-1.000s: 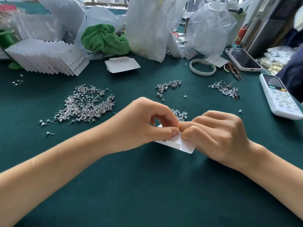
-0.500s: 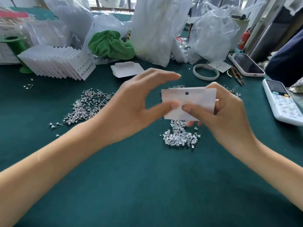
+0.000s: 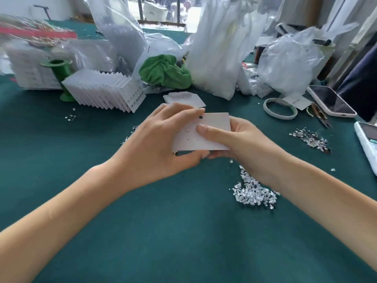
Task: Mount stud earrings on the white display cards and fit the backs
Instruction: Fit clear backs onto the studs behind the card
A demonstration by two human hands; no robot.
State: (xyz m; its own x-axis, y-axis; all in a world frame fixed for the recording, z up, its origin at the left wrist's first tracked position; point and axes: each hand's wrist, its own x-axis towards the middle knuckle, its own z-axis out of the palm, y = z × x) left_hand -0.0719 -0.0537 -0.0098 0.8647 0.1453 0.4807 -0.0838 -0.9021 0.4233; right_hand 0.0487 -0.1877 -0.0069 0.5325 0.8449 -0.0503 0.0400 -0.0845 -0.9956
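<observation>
There is just one camera, worn on the person's head. It looks forward and down, close over the green table (image 3: 183,231). The far left side looks blurry, maybe from moving.

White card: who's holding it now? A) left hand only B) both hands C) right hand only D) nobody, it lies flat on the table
B: the white card is pinched between the left hand and the right hand, lifted above the green table.
</observation>
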